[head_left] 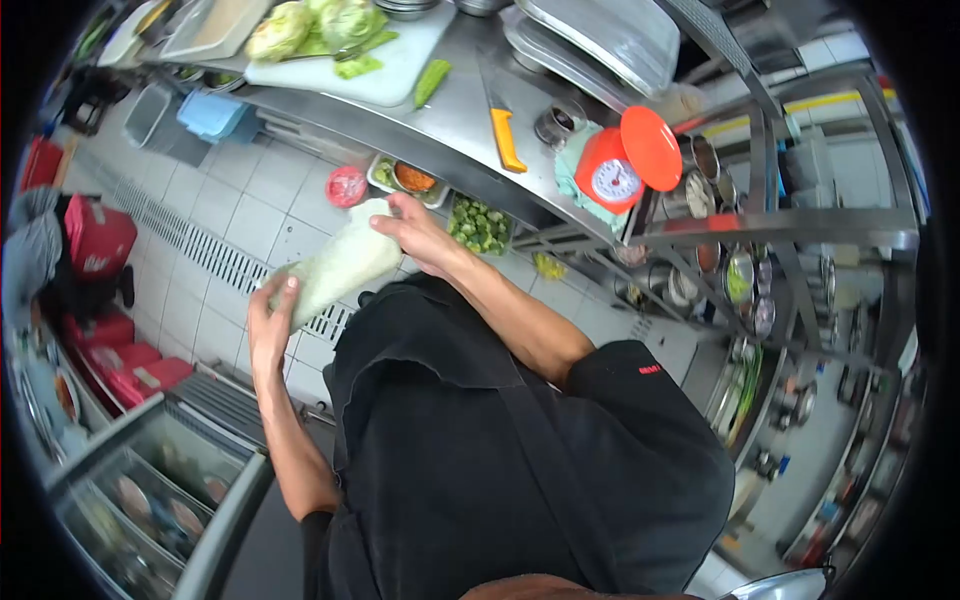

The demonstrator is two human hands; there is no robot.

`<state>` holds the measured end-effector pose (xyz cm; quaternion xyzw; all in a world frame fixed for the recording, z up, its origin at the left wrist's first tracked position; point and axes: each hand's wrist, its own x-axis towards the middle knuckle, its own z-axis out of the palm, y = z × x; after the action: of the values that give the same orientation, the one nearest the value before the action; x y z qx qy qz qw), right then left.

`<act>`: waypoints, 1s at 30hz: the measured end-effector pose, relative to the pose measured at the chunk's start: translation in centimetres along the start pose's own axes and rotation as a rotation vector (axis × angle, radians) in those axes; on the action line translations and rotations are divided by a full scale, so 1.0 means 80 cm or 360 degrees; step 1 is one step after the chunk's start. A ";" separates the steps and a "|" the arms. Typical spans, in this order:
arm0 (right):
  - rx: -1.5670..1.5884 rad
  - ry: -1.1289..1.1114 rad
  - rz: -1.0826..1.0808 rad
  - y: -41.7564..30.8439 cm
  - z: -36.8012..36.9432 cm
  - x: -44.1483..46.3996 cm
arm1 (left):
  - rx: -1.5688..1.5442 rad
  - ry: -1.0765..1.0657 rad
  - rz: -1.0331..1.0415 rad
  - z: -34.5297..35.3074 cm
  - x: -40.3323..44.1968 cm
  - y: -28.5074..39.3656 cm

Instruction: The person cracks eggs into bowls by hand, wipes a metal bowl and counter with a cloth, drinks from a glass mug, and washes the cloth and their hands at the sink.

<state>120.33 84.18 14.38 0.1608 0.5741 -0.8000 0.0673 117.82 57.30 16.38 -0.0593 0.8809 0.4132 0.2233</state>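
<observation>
A pale green-white bundle (345, 262), which looks like a soft bag or wrapped roll, is stretched out in front of my body above the floor. My left hand (268, 318) grips its lower left end, thumb on top. At the upper right end, my right hand (418, 236) has its thumb over the bundle and its fingers curled behind. What is inside the bundle, if anything, I cannot make out. Beyond it, on the steel counter (455, 125), are a white cutting board (400, 75) with lettuce (345, 25), a green vegetable piece (432, 82) and a yellow-handled knife (507, 140).
An orange kitchen scale (612, 172) stands at the counter's right end, near a dark jar (557, 123). Low under the counter edge are a tub of chopped greens (480, 225) and a red container (346, 186). A glass-topped fridge (150, 500) is at lower left; metal shelving (790, 230) lies right.
</observation>
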 end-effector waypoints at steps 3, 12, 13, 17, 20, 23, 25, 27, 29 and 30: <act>-0.0224 -0.0126 -0.0122 -0.035 0.026 0.029 | 0.1036 -0.0468 -0.0044 -0.034 0.035 0.028; -0.0895 0.0080 -0.0519 -0.094 0.057 0.126 | -0.1412 -0.1606 -0.0765 0.033 0.234 -0.164; -0.1277 0.0248 -0.0557 -0.096 0.032 0.115 | -0.1551 -0.1433 -0.0733 0.058 0.203 -0.119; -0.2044 0.1170 -0.0443 -0.063 -0.106 0.098 | -0.1870 -0.1368 -0.0508 0.092 0.117 -0.009; -0.2254 0.1510 0.0005 -0.047 -0.182 0.117 | -0.2080 -0.1298 -0.0567 0.095 0.116 -0.020; -0.2333 0.1602 0.0158 -0.021 -0.221 0.143 | -0.2004 -0.1312 -0.0535 0.102 0.114 0.005; -0.2134 0.1370 0.0342 -0.031 -0.232 0.143 | -0.1966 -0.1366 -0.0499 0.114 0.108 0.027; -0.1555 0.1176 0.0409 -0.032 -0.230 0.127 | -0.1910 -0.1339 -0.0494 0.128 0.115 0.029; -0.0615 0.0989 0.0355 -0.014 -0.199 0.078 | -0.1962 -0.1435 -0.0504 0.141 0.112 0.053; -0.0539 0.0982 0.0376 -0.011 -0.165 0.051 | -0.1894 -0.1408 -0.0404 0.150 0.109 0.073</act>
<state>118.59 97.20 9.98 0.4461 0.6692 -0.5942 0.0085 112.47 70.84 9.87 -0.0994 0.3235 0.7759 0.5325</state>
